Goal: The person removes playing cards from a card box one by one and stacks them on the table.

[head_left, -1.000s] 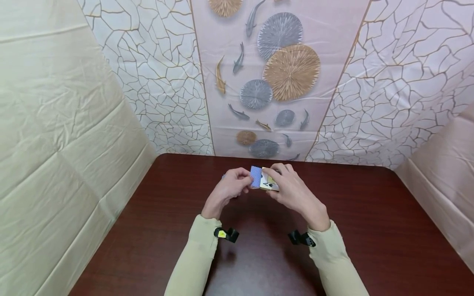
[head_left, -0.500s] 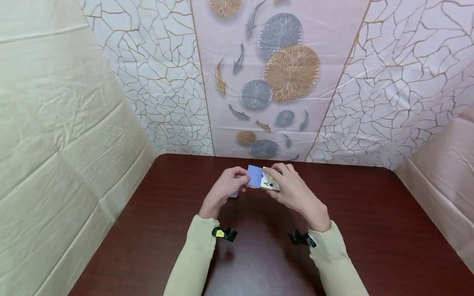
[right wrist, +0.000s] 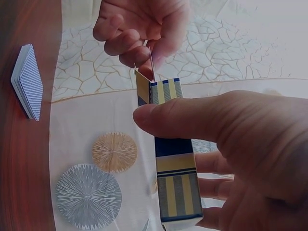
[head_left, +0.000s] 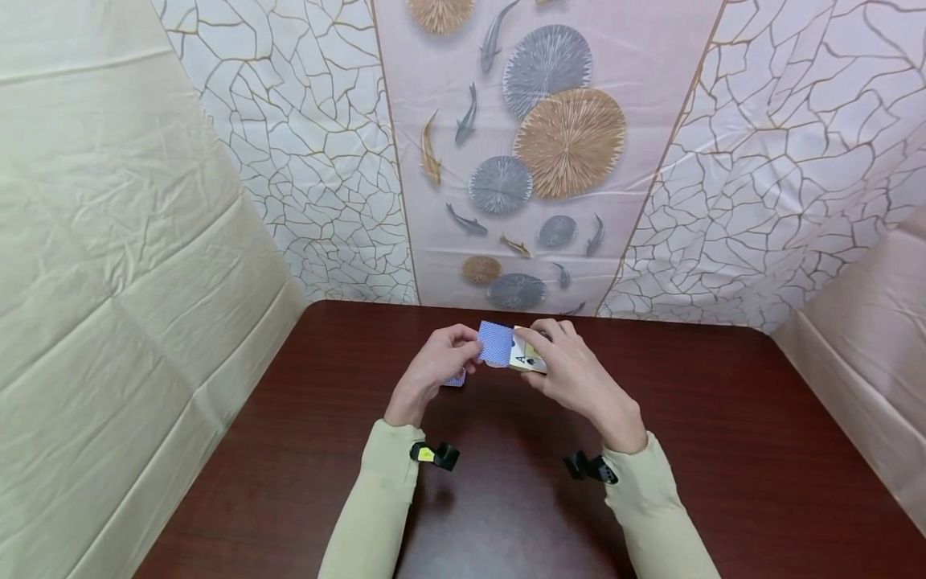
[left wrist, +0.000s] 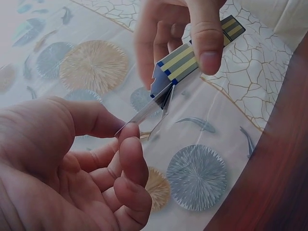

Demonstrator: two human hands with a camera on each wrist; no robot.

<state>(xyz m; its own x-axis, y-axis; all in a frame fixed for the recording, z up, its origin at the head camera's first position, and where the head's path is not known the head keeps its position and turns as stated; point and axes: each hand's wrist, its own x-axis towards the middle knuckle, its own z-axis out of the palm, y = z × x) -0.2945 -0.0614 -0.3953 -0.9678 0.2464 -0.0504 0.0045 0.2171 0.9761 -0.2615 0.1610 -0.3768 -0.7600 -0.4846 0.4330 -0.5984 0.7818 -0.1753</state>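
Between thumb and index finger, my left hand (head_left: 436, 363) pinches a playing card (head_left: 495, 344) with a blue patterned back. That card sticks out of the end of a card box (head_left: 526, 355), which shows an ace of spades on its face. My right hand (head_left: 581, 379) grips the box by its sides, thumb along one narrow striped side in the right wrist view. At the box's mouth a flap (right wrist: 142, 86) stands open. Edge-on, the card (left wrist: 146, 111) looks thin in the left wrist view; whether several are pinched together I cannot tell. Both hands are above the table.
A stack of blue-backed cards (right wrist: 28, 84) lies on the dark wooden table (head_left: 325, 386), partly behind my left hand in the head view. A patterned cloth (head_left: 499, 241) hangs along the table's far edge. Cream cloth walls (head_left: 145, 322) stand at both sides.
My left hand has moved a little to the left, drawing the card further out of the box. More of the stack on the table shows. The right hand has stayed nearly still.
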